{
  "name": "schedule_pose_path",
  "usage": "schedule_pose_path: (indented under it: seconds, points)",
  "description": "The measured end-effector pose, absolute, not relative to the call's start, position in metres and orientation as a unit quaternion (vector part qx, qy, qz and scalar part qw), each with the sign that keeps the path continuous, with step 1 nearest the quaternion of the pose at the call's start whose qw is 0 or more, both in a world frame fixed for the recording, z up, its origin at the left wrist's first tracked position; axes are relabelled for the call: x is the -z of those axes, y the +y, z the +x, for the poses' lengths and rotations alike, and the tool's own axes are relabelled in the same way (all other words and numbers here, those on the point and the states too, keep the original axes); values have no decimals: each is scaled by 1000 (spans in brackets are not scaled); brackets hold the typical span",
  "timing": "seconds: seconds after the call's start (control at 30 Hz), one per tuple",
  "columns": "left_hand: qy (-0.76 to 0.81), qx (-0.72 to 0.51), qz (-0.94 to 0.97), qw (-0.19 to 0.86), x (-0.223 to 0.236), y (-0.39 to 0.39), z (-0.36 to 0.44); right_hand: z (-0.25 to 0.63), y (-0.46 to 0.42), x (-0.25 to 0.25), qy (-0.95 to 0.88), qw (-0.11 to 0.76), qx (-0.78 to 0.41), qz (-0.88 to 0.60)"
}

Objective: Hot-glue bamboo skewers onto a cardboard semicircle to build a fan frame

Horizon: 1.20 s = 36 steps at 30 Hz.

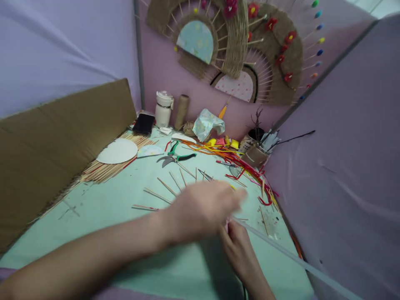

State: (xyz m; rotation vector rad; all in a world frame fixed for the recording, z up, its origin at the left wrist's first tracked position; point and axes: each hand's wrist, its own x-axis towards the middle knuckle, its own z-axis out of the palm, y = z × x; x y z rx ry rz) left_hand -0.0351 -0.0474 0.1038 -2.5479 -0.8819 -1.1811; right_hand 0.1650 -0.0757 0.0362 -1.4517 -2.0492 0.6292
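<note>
My left hand [203, 208] is smeared by motion and reaches across the middle of the table; its fingers point right and I cannot make out what they hold. Just below and right of it, my right hand [240, 246] is closed round a small pink tool [227, 225], mostly hidden. A long translucent rod [287, 251] runs from that hand to the lower right, and a black cord [244, 289] shows beneath the wrist. Thin wooden sticks [158, 195] fan out beyond my left hand, their inner ends covered by it. Pointed metal tips [204, 175] lie behind it.
Green-handled pruning shears [176, 158] lie open. Left of them, a white oval [118, 151] rests on many sticks beside a cardboard panel [62, 154]. Red and orange pipe cleaners [231, 157] stretch right. A white bottle [163, 110] and containers [255, 155] stand behind.
</note>
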Motion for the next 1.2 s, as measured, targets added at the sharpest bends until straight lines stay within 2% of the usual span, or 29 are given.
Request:
schedule_pose_path:
  seconds: [0.1, 0.17, 0.3, 0.5, 0.67, 0.8, 0.93, 1.2]
  points:
    - [-506, 331, -796, 21, -123, -7, -77, 146, -77, -36, -734, 255, -294, -556]
    - [-571, 246, -783, -34, -133, 14, -94, 142, -79, -33, -715, 256, -312, -571]
    - [-554, 122, -818, -97, -127, 43, -104, 146, -79, -31, -707, 261, -311, -579]
    - [-499, -85, -847, -161, -82, 74, -100, 145, -74, -30, -712, 254, -315, -574]
    - [-504, -76, -847, -152, -65, 80, -104, 142, -74, -28, -726, 226, -310, -571]
    - [-509, -39, -847, -146, -73, 79, -109, 141, -76, -27, -725, 222, -284, -586]
    - [-519, -62, -838, -157, -83, 78, -108, 142, -76, -26, -724, 226, -261, -597]
    - [-522, -65, -834, -165, -83, 79, -108, 137, -72, -32, -727, 213, -296, -582]
